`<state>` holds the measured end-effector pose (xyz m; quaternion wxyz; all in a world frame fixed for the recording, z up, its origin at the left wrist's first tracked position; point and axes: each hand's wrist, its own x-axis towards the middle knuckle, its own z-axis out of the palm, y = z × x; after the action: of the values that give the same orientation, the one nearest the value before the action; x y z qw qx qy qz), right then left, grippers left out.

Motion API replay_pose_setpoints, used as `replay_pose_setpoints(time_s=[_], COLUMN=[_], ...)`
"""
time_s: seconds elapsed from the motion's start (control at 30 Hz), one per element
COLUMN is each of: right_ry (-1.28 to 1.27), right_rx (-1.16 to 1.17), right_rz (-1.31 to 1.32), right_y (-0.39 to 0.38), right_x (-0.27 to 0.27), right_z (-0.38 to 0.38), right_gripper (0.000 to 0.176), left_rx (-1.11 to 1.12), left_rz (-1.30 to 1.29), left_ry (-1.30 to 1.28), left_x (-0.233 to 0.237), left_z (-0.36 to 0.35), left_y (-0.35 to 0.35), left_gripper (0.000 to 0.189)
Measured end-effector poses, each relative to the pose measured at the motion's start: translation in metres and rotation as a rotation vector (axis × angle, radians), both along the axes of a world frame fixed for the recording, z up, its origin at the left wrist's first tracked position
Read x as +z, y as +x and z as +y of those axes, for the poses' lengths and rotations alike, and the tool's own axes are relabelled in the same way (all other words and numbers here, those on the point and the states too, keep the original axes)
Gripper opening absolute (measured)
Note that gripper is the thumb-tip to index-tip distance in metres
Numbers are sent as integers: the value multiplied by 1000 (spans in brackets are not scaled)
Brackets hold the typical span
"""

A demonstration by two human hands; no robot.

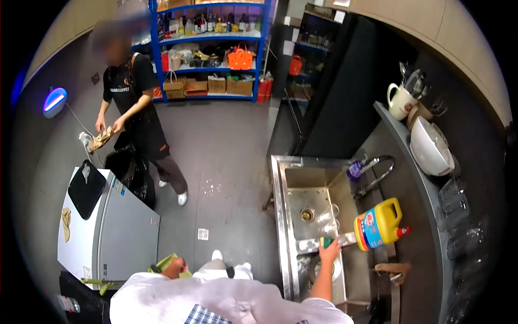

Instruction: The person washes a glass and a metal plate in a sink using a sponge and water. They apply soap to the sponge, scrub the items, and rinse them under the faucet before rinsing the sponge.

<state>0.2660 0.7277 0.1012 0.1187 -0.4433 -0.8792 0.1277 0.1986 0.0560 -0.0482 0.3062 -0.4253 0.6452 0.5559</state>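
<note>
My right hand (329,251) is closed around a green and yellow sponge (325,242), over the divider (308,246) between the two basins of the steel sink (280,216). Just to its right stands a yellow jug (384,221) with a blue and red label and a red cap. Clear glasses (327,217) lie in the far basin, and a round dish (330,270) sits in the near one, partly behind my forearm. Low on my left side, my left hand (176,268) has its fingers curled at a light green crumpled thing (163,263); its kind I cannot tell.
A curved faucet (389,171) and a purple bottle (355,170) stand behind the sink. White bowls (430,147) sit on the right shelf. On the left is a white chest freezer (129,232); a co-worker (135,102) stands beyond it by a black bin (128,170), holding brown paper.
</note>
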Motion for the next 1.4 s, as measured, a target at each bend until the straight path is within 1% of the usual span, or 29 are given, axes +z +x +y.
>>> replay_pose_setpoints(time_s=[0.07,0.1,0.13,0.2,0.3,0.33,0.37,0.4,0.43,0.57,0.6,0.63,0.67,0.73,0.77,0.8,0.87,0.9,0.93,0.97,1.03,1.1,1.13,1.17,1.23,1.27,1.3,1.37,1.4], right_ry=[-19,45,57,71,256,167,142,49,-13,0,76,-19,73,-11,-166,-180,-109,-33,-98,-62,-22,111,47,-17,24,53,181,76,207], right_rx=[64,117,129,130,111,74,74,43,-2,-3,38,22,55,35,-13,-27,-45,-35,-55,-42,25,118,124,125,54,21,30,-30,26], right_rz=[31,108,135,216,385,374,336,162,16,-22,-39,-121,-178,-261,-266,-260,-264,-270,-254,-249,-193,-103,-110,-119,-46,-19,114,139,145], right_y=[-3,-4,-4,-5,-3,-4,-3,1,1,1,1,0,-1,-7,-14,-16,-16,-25,-25,-26,-17,-12,-15,-16,-20,-21,-19,-21,-19], right_x=[-13,-4,-9,0,-11,-7,-10,-17,-5,-31,-39,-25,-39,-37,3,-5,-36,-59,-43,-41,-47,-53,-48,-32,2,19,-1,24,-3], right_z=[7,-2,-2,-7,-13,-15,-18,-21,-35,-24,-21,-28,-21,-20,-42,-40,-18,-3,-17,-24,-27,-14,-9,-3,-17,-23,-14,-34,-27], right_gripper=[85,66,60,50,48,50,59,72,81,88,89,86,86,78,74,75,75,75,75,73,70,66,65,64,62,60,59,59,57], left_rx=[-120,-183,-175,27,-14,5,6,-11,-40,-75,-87,-97,-101,-66,-47,-4,-1206,-637,-493,-343,-24,123,206,141,78,13,-53,-46,-52], left_rz=[98,159,182,177,69,-4,13,31,45,110,88,51,7,-71,-95,-80,131,330,217,86,-239,-195,-153,-144,22,22,22,106,163], left_ry=[57,81,81,-10,9,-15,0,10,15,101,96,99,106,119,123,157,-407,-45,23,83,180,194,211,105,64,94,124,99,89], left_x=[-2,-1,1,21,9,1,3,6,8,10,12,10,6,-14,-22,-29,-56,-67,-69,-68,-57,-44,-38,-32,-19,-20,-25,-10,0], left_z=[-4,-5,-6,9,-10,-16,-19,-19,-17,-16,-22,-25,-26,-43,-58,-72,-104,-120,-103,-99,-114,-100,-84,-68,-44,-38,-35,-23,-16], left_y=[-4,-8,-10,-15,-27,-31,-31,-35,-38,-41,-42,-36,-17,8,13,27,45,64,50,46,91,85,68,49,22,10,0,-12,-23], left_gripper=[21,22,22,19,18,17,17,18,18,19,18,18,18,17,17,19,29,38,33,28,20,20,20,21,21,20,20,20,21])
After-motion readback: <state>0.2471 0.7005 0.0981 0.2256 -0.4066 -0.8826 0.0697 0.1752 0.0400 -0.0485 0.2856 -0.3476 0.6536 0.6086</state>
